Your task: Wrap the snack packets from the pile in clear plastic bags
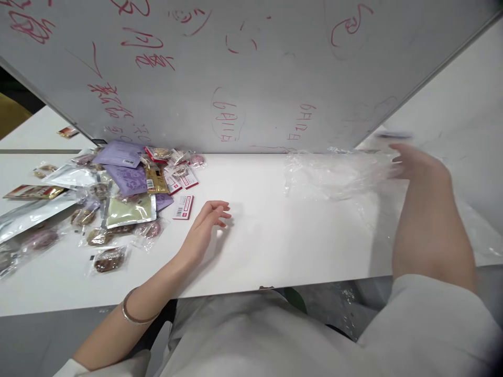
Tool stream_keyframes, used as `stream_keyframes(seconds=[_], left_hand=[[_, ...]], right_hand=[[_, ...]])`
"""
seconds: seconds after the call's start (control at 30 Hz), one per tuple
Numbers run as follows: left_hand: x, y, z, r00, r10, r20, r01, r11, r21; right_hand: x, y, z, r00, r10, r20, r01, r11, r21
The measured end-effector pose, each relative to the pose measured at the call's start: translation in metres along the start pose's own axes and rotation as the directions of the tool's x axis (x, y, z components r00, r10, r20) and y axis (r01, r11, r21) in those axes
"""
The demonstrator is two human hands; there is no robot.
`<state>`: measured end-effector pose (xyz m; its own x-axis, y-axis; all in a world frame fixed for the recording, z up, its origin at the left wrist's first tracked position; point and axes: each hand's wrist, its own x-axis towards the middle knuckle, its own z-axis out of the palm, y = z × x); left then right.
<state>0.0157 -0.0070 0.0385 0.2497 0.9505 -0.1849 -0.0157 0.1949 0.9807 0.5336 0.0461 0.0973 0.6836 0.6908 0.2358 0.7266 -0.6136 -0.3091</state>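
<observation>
My left hand (206,222) rests on the white table (275,230) with fingers loosely apart and nothing in it, just right of a small red-and-white packet (183,206). My right hand (418,165) reaches to the far right, blurred, with its fingers against a pile of clear plastic bags (334,175); whether it grips them I cannot tell. A heap of snack packets (118,193) lies to the left: purple pouches, a pale green pouch, gold and red sachets, and clear-wrapped brown cookies.
A whiteboard (243,78) with red writing stands upright along the table's far edge. Silver foil pouches (31,212) lie at the far left. Another white table (43,131) with a small packet shows beyond the board's left end. The table's near edge runs just before my lap.
</observation>
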Motion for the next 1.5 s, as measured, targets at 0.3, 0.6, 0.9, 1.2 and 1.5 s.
stream_keyframes(seconds=[0.3,0.6,0.9,1.2,1.5], left_hand=[[-0.013,0.008,0.003,0.966,0.053,0.254,-0.141,0.929,0.342],[-0.001,0.003,-0.008,0.935,0.352,0.032,-0.334,0.850,0.408],[0.022,-0.006,-0.024,0.961,0.020,-0.276,0.040,0.976,0.213],[0.025,-0.010,-0.023,0.981,-0.189,0.045,0.189,0.982,0.009],[0.012,0.011,-0.012,0.976,-0.031,0.217,0.117,0.909,-0.400]], right_hand=[[-0.149,-0.102,0.067,0.918,-0.334,0.216,0.341,0.940,0.003],[-0.273,-0.129,0.072,0.193,-0.911,0.364,0.696,0.389,0.603],[-0.274,-0.123,0.043,0.454,-0.880,0.136,0.433,0.352,0.830],[-0.232,-0.142,0.080,0.741,-0.505,0.443,0.193,0.791,0.580],[-0.221,-0.134,0.074,0.785,-0.308,0.538,-0.328,0.530,0.782]])
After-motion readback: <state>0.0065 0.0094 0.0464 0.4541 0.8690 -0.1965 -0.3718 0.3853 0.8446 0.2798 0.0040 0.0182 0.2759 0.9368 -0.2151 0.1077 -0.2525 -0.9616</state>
